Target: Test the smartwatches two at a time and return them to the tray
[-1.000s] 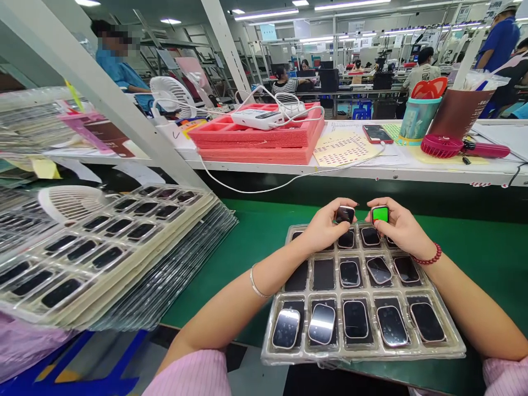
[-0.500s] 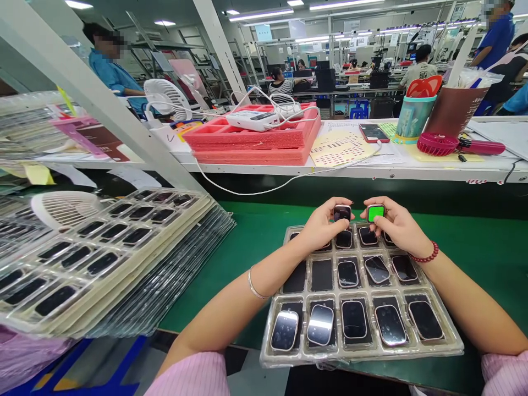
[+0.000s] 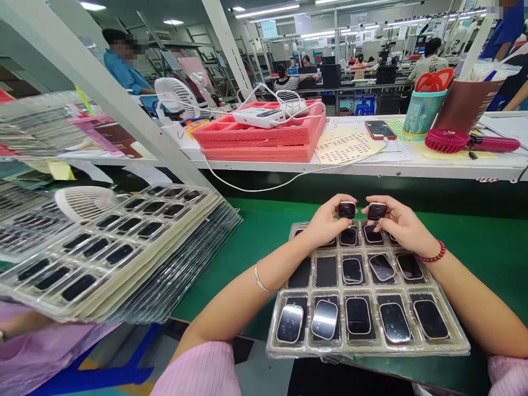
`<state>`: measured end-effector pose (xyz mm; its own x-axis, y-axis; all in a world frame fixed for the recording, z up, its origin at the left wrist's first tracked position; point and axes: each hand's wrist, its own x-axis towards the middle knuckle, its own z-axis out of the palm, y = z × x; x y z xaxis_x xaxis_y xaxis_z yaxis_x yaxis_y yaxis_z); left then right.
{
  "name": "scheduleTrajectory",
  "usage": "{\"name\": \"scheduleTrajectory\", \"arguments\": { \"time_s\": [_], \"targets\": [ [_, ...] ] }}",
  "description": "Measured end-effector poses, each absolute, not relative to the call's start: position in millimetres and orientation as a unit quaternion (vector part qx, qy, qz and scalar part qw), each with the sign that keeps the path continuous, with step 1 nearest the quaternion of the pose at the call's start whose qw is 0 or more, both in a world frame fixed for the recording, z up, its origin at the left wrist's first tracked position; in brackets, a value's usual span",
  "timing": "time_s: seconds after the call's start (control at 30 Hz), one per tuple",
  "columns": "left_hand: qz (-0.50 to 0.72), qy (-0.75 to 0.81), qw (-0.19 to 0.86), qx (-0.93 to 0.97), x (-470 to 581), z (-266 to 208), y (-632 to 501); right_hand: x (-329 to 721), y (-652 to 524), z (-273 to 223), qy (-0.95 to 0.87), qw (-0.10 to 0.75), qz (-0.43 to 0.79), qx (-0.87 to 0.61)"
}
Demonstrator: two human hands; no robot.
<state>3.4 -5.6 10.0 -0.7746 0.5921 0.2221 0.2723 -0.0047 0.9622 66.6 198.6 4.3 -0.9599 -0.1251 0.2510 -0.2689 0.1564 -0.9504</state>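
My left hand point(image 3: 331, 221) grips a smartwatch body point(image 3: 347, 209) between thumb and fingers, above the far row of a clear plastic tray point(image 3: 367, 350). Close beside it, my right hand point(image 3: 396, 221) is closed around a second smartwatch body point(image 3: 377, 211). Both held screens look dark. The tray beneath has compartments with strapless watch bodies lying in them, such as a tilted watch point(image 3: 381, 267) in the middle row. Two middle-row compartments at the left show only a dark lining point(image 3: 326, 271). My wrists and hands hide part of the far row.
To the left rises a tall stack of trays point(image 3: 136, 236) filled with watch bodies. A white shelf point(image 3: 264, 166) runs behind, bearing pink foam trays point(image 3: 259, 148), a phone point(image 3: 380, 130), a pink handheld fan point(image 3: 447, 141) and a teal cup point(image 3: 423, 114). A white cable point(image 3: 247, 190) droops below the shelf edge.
The right-hand watch's screen has gone from bright green to dark, and the right thumb has moved off its face. The left thumb has also dropped lower. The view has shifted slightly.
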Motion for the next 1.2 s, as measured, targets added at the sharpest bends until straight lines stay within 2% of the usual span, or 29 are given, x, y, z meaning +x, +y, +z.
{"name": "scheduleTrajectory", "arguments": {
  "time_s": [0.3, 0.57, 0.73, 0.87, 0.93, 1.03, 1.2],
  "targets": [
    [0.658, 0.678, 0.145, 0.296, 0.6, 6.2, -4.3, 63.8, 200.4, 1.4, -0.748, 0.045, 0.653, 0.11],
    [0.791, 0.519, 0.284, 0.158, -1.8, 18.6, -6.3, 56.6, 211.0, 6.5, -0.593, 0.001, 0.804, 0.035],
    [0.818, 0.417, 0.386, 0.091, -8.7, 28.1, -11.6, 51.2, 220.1, 8.8, -0.477, -0.096, 0.873, 0.017],
    [0.818, 0.375, 0.426, 0.091, -11.6, 29.3, -15.3, 50.1, 226.1, 8.6, -0.443, -0.116, 0.889, 0.019],
    [0.811, 0.389, 0.421, 0.114, -10.4, 27.0, -15.0, 51.6, 225.1, 8.2, -0.457, -0.116, 0.881, 0.032],
    [0.785, 0.475, 0.357, 0.175, -6.1, 19.9, -11.0, 56.0, 217.1, 7.7, -0.536, -0.099, 0.837, 0.059],
    [0.706, 0.615, 0.243, 0.254, 2.1, 9.4, -2.9, 63.8, 199.7, 7.3, -0.689, -0.006, 0.718, 0.099]
  ]
}}
